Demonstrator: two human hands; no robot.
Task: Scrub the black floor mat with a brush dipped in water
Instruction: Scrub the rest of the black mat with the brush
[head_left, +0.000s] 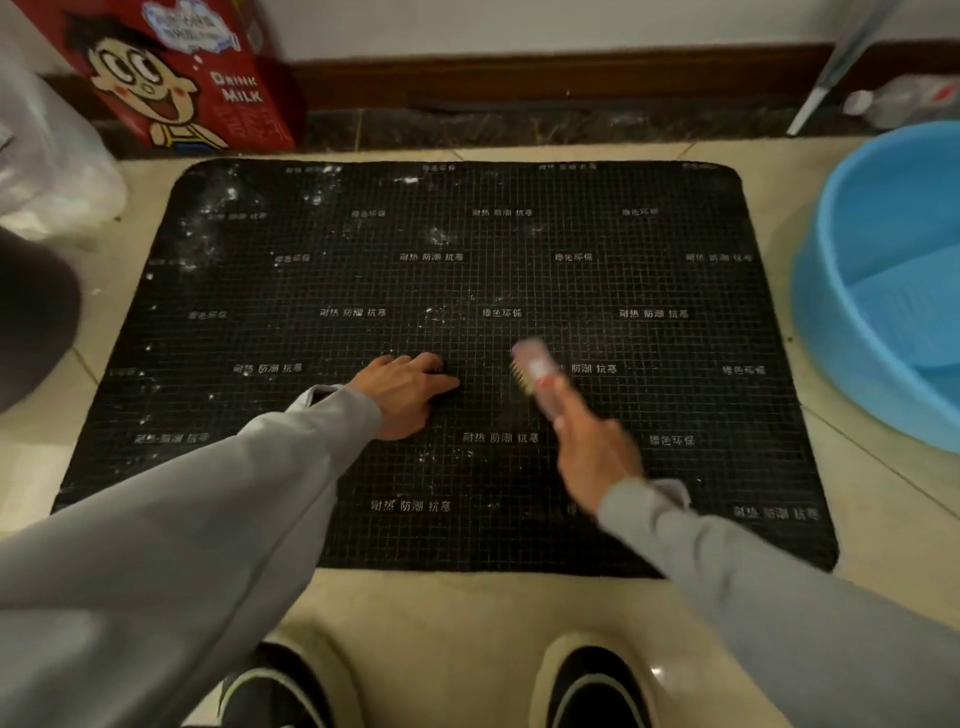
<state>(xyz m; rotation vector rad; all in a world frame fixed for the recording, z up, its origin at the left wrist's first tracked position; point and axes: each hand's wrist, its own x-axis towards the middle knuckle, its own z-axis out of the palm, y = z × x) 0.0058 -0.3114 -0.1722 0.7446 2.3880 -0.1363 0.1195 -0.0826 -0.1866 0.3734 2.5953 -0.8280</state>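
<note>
The black floor mat (519, 260) lies flat on the tiled floor, gridded, printed with white characters and flecked with white residue, mostly at its upper left. My left hand (402, 392) presses flat on the mat near its middle, fingers spread. My right hand (592, 452) grips the handle of a pink scrub brush (535, 371), which is blurred by motion. Its bristles face down and left, just over the mat right of my left hand.
A blue plastic basin (878, 291) with water stands on the floor off the mat's right edge. A red milk carton box (182, 78) leans against the wall at the back left. A plastic bag (52, 156) sits at left. My shoes (587, 686) are below the mat.
</note>
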